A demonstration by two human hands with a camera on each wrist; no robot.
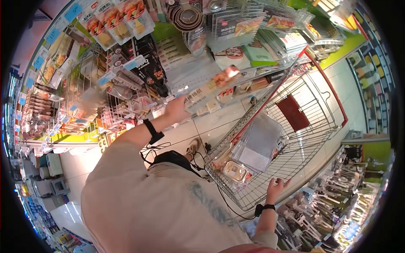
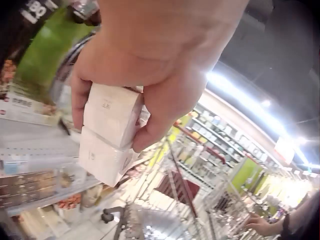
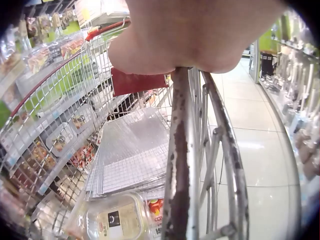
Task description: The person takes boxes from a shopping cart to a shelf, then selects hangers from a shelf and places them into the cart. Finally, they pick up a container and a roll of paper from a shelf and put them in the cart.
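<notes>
My left hand (image 1: 176, 110) grips two long, narrow cardboard boxes (image 1: 211, 92) printed with a food picture, held out in front of the shelf. Their white ends (image 2: 111, 117) show in the left wrist view, one against the other, with fingers on one side and the thumb on the other. My right hand (image 1: 276, 189) rests on the rim of a wire shopping cart (image 1: 312, 147), its fingers loosely spread. In the right wrist view the heel of that hand lies on the worn metal rail (image 3: 181, 165), and its fingers are hidden.
Inside the cart lie a stack of silvery flat packs (image 1: 258, 141) and a clear-lidded container (image 1: 235, 171). Shelves with hanging packs (image 1: 120, 23) and a wire rack stand ahead and left. Utensils hang on another rack (image 1: 333, 198) at the right. Tiled floor (image 3: 255, 145) runs between.
</notes>
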